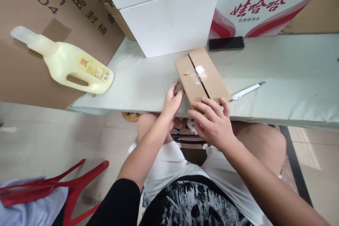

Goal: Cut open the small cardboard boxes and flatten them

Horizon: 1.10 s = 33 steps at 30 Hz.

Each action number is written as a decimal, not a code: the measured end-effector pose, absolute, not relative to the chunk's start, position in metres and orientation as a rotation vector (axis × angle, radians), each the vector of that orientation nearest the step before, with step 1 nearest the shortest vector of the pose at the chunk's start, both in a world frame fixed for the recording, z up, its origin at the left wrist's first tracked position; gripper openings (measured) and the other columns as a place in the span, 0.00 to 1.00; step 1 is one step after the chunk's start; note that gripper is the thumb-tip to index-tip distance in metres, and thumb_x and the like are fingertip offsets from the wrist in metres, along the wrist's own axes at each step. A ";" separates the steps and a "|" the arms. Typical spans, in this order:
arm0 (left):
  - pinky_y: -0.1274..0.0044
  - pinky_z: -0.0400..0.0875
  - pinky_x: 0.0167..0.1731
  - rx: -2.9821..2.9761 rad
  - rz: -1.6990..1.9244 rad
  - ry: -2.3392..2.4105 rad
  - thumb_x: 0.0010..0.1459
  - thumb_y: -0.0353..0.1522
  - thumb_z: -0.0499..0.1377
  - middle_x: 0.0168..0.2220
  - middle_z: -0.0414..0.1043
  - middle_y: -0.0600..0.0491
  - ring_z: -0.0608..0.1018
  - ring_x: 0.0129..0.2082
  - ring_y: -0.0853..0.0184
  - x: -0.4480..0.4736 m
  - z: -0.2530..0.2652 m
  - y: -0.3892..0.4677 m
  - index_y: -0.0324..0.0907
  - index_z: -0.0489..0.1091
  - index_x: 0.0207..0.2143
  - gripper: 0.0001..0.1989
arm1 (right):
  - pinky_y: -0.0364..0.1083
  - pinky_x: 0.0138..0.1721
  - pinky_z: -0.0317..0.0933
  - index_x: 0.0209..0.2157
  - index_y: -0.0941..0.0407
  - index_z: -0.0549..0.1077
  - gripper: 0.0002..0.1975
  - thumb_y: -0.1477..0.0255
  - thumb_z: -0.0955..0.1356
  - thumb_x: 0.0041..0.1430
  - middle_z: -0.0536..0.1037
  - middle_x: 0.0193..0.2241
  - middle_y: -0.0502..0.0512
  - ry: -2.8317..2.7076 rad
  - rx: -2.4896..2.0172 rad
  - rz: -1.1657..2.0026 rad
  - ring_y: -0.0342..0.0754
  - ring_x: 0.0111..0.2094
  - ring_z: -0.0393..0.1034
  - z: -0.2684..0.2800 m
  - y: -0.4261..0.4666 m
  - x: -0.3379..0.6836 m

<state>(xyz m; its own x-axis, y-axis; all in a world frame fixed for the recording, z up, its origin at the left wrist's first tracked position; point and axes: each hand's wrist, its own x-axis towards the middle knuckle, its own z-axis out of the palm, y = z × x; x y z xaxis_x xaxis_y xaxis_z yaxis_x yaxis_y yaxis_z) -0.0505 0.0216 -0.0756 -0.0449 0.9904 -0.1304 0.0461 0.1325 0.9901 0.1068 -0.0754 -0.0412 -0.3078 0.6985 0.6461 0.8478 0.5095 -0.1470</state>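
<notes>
A small brown cardboard box (pixel 189 88) lies on the cloth-covered table, its two top flaps closed along a dark middle gap with shiny clear tape across it. At the box's left side is my left hand (pixel 172 103), fingers bent and apart, the fingertips by its edge. My right hand (pixel 213 122) rests over the box's near end with fingers spread, fingertips on the top. Just right of the box, a white utility knife (pixel 247 91) lies with its blade pointing away to the right. Neither hand grips anything that I can see.
A dark phone (pixel 226 43) lies before a white and red carton (pixel 262 10). White boxes (pixel 169 17) stand behind the small box. At left, a pale yellow bottle (pixel 59 54) stands near a large brown carton (pixel 26 67). A red chair (pixel 76 183) is at lower left.
</notes>
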 end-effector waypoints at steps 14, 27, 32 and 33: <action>0.60 0.54 0.72 2.336 0.729 1.287 0.64 0.39 0.59 0.68 0.65 0.49 0.61 0.71 0.54 -0.015 -0.015 0.046 0.45 0.69 0.60 0.22 | 0.55 0.68 0.43 0.47 0.49 0.75 0.15 0.76 0.68 0.58 0.80 0.51 0.52 -2.061 -1.258 -0.247 0.52 0.58 0.69 -0.050 -0.071 0.115; 0.60 0.47 0.74 2.208 0.768 0.973 0.60 0.53 0.60 0.66 0.68 0.50 0.60 0.71 0.51 -0.035 -0.022 0.064 0.49 0.74 0.57 0.28 | 0.62 0.60 0.66 0.51 0.51 0.73 0.16 0.72 0.65 0.63 0.76 0.54 0.61 -1.646 -1.345 0.135 0.58 0.58 0.72 -0.036 -0.064 0.159; 0.61 0.47 0.74 2.222 0.779 0.853 0.65 0.53 0.53 0.67 0.68 0.50 0.62 0.71 0.53 -0.030 -0.023 0.065 0.48 0.74 0.57 0.28 | 0.63 0.67 0.58 0.60 0.52 0.71 0.21 0.64 0.62 0.68 0.67 0.67 0.61 -1.699 -1.456 0.369 0.59 0.68 0.62 -0.041 -0.049 0.161; 0.61 0.47 0.74 2.228 0.792 0.851 0.66 0.52 0.51 0.67 0.68 0.50 0.62 0.71 0.54 -0.028 -0.024 0.065 0.47 0.73 0.58 0.28 | 0.63 0.68 0.57 0.60 0.53 0.71 0.22 0.64 0.61 0.69 0.66 0.68 0.61 -1.695 -1.452 0.392 0.59 0.68 0.61 -0.043 -0.047 0.160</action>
<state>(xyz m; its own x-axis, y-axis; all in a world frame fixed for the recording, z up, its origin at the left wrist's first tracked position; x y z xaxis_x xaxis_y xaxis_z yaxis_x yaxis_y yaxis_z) -0.0282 0.0646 -0.0239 0.6128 0.7285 0.3063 0.3581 -0.6015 0.7142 0.1597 -0.0472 -0.0433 0.0330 0.9191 0.3926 0.6534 0.2774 -0.7043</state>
